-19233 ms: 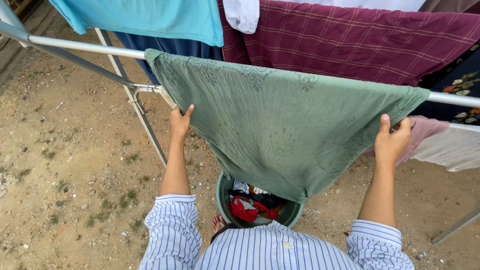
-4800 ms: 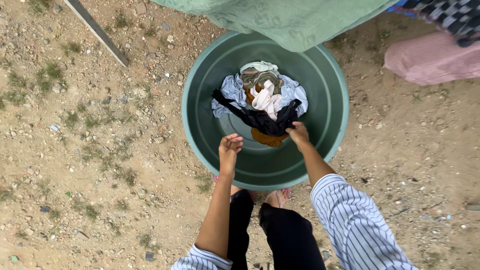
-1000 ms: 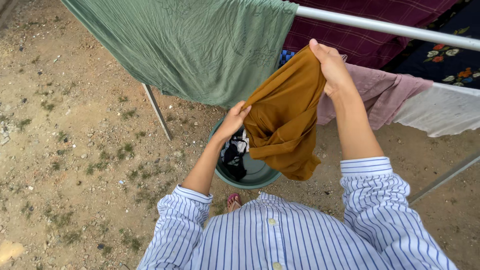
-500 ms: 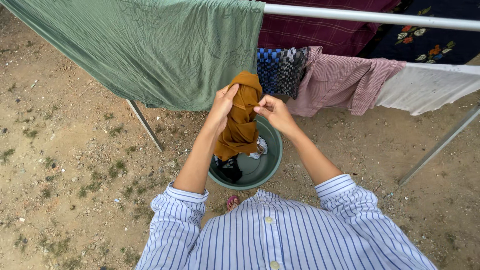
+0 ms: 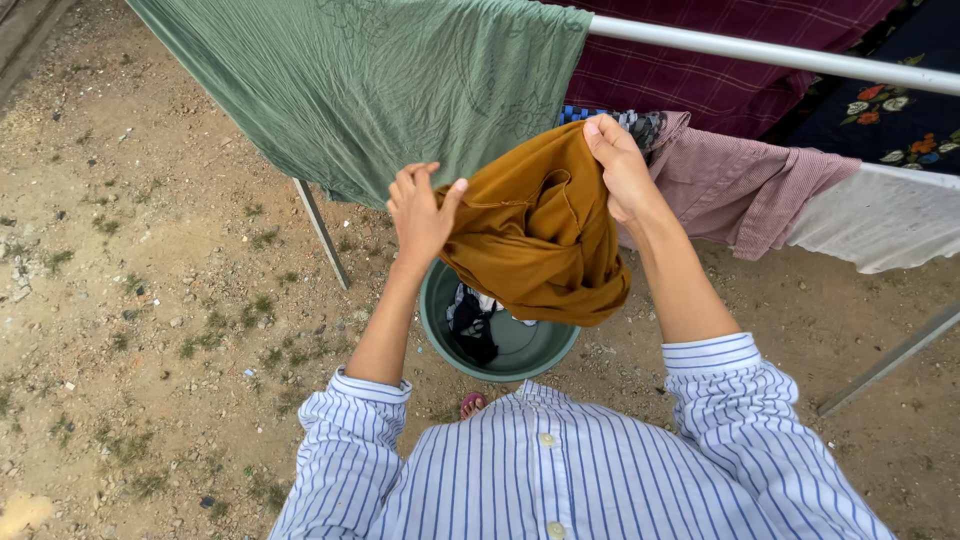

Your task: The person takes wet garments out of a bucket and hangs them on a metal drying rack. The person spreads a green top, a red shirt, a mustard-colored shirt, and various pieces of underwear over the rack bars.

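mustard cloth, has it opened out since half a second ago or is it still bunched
Yes. The mustard cloth is spread wider between the left hand and right hand, which have parted below the green sheet.

The basin (image 5: 520,345) sits on the ground below the rack's rail (image 5: 770,55). Over the basin hangs the bunched garment (image 5: 540,235), left hand (image 5: 420,210) at its left, right hand (image 5: 620,165) at its top right. A draped sheet (image 5: 370,90) hangs off the rail, left of the garment.

Bare sandy ground (image 5: 140,300), sparse weeds, metal drying rack (image 5: 760,52), daylight
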